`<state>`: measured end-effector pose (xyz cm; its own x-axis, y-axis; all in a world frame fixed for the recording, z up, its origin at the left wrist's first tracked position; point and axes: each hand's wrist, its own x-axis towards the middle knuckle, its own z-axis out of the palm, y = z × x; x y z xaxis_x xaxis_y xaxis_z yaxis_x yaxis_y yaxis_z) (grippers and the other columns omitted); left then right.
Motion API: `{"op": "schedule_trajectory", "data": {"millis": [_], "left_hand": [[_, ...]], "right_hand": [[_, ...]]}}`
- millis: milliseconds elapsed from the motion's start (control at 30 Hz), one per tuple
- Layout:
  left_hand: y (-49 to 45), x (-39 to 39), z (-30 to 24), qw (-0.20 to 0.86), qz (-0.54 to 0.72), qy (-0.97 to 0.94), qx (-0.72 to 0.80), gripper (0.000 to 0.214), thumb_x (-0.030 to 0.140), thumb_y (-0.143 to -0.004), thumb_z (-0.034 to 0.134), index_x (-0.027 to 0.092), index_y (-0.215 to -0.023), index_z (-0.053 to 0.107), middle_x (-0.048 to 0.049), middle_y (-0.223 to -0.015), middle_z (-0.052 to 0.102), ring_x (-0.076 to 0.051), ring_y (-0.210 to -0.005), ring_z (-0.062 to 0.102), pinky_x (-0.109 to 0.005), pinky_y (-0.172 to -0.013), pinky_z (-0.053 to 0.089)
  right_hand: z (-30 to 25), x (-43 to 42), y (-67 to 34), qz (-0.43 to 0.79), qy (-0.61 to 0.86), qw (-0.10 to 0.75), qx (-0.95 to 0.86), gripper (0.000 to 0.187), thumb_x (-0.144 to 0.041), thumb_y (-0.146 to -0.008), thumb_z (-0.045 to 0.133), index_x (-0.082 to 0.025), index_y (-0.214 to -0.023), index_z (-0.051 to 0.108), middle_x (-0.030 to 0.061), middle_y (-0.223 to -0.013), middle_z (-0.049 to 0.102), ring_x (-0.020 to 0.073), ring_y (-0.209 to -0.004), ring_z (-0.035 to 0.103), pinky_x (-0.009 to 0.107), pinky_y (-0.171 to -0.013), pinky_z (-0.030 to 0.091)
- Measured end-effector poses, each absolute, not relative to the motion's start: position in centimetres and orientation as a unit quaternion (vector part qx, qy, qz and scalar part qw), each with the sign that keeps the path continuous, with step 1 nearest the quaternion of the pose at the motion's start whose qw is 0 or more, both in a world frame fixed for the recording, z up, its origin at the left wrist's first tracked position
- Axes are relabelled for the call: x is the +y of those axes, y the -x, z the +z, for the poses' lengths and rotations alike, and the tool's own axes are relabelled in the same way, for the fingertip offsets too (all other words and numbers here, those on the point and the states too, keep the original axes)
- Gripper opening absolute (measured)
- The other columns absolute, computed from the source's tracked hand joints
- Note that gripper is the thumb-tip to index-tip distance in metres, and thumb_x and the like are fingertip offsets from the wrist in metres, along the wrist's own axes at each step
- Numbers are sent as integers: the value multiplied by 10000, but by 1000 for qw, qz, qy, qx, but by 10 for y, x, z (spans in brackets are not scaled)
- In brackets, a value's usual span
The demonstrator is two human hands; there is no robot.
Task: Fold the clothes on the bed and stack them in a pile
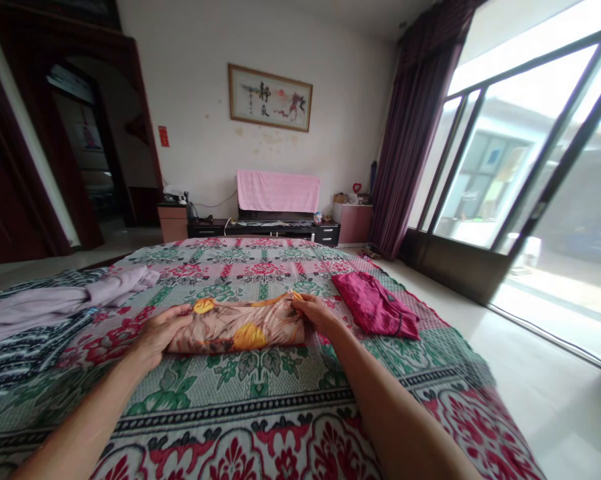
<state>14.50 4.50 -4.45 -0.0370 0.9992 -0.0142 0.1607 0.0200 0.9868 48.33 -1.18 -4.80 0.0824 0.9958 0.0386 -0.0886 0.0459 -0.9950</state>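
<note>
Head view: L hand point(163, 327) & R hand point(317, 312) each w/ grip closed on a folded peach-&-yellow garment point(250, 328), one at each end. Garment lies crosswise mid-spread, btwn the other clothes. Floral spread point(260, 270): red, green, pink & white, dark-edged band nr front. On its R side, folded magenta garment point(375, 303); on L, lilac garment point(70, 303) atop dark striped cloth point(25, 363).

Bkgd: pale wall point(190, 87) w/ stains, framed picture point(270, 98) & small red sign point(164, 136). Below, pink cloth point(277, 192) hangs over something flat on low black cabinet point(326, 235). Dark-wood doorway point(143, 133) far L. Far R: purple curtain point(413, 113), dark-framed glass panels point(510, 160), bright daylight, pale shiny floor point(545, 393).
</note>
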Motion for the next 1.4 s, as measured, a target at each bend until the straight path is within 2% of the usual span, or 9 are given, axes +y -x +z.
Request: {"op": "schedule_trajectory", "data": {"millis": [133,267,400,533,767,833,933,1100,1400], "left_hand": [[-131,54,-47,450,406,-557,568,430,338,-632,729,194,-1027,637,-68,-931,726,-228,-866,678,-278,-705,535],[-123,62,-43,269,345,-657,614,509,370,-554,746,179,-1018,660,-58,-804,704,-233,-752,661,-280,-646,503],[-144,45,-28,47,312,-770,554,219,367,-659,644,211,-802,700,-45,-821,663,-180,-688,611,-257,-632,448],[-188,6,-17,6,286,-867,407,189,307,-785,537,220,-707,685,-33,-778,638,-145,-700,592,-239,-673,436],[-256,-50,-30,-119,213,-940,239,313,139,-815,493,208,-1097,609,-108,-1118,606,-236,-1011,561,-377,-874,457],[-274,-53,-33,-146,202,-941,228,306,106,-842,433,189,-1080,606,-130,-1129,597,-247,-1028,552,-408,-890,451],[-299,-53,-36,-146,197,-940,235,304,89,-865,375,156,-1047,609,-144,-1028,611,-251,-991,554,-433,-887,446],[-319,-46,-38,-97,205,-930,291,259,110,-866,383,152,-876,638,-134,-922,619,-249,-956,552,-412,-847,447],[-294,-17,7,99,317,-850,409,278,202,-847,408,193,-941,670,-71,-918,694,-191,-860,617,-295,-792,440]], "right_hand": [[-47,-14,-480,482,485,551,-478,251,-378,-618,685,-167,-676,564,-46,-563,502,71,-490,402,211,-480,328],[-47,-13,-481,436,519,544,-495,293,-432,-644,658,-165,-677,541,-57,-550,468,65,-483,369,211,-474,284],[-52,-6,-483,358,570,523,-523,233,-376,-647,628,-165,-659,530,-61,-547,454,66,-490,357,208,-459,259],[-56,-2,-484,319,588,513,-538,191,-352,-665,601,-166,-698,570,-49,-562,490,79,-515,396,200,-462,297],[-49,-8,-494,305,526,503,-614,381,-280,-753,533,-183,-1119,567,7,-768,617,124,-647,540,241,-585,443],[-47,-6,-500,241,492,482,-684,335,-232,-761,520,-189,-1086,593,60,-955,634,157,-821,586,296,-720,484],[-47,-1,-508,125,439,409,-790,288,-107,-722,504,-184,-952,659,103,-1152,593,195,-1076,543,363,-935,429],[-52,-1,-511,83,415,302,-854,466,-14,-685,463,-178,-1077,655,104,-1159,616,196,-1099,556,361,-965,424],[-52,-12,-490,73,475,411,-774,286,-167,-718,604,-177,-996,669,109,-1170,621,213,-1005,605,329,-897,455]]}}
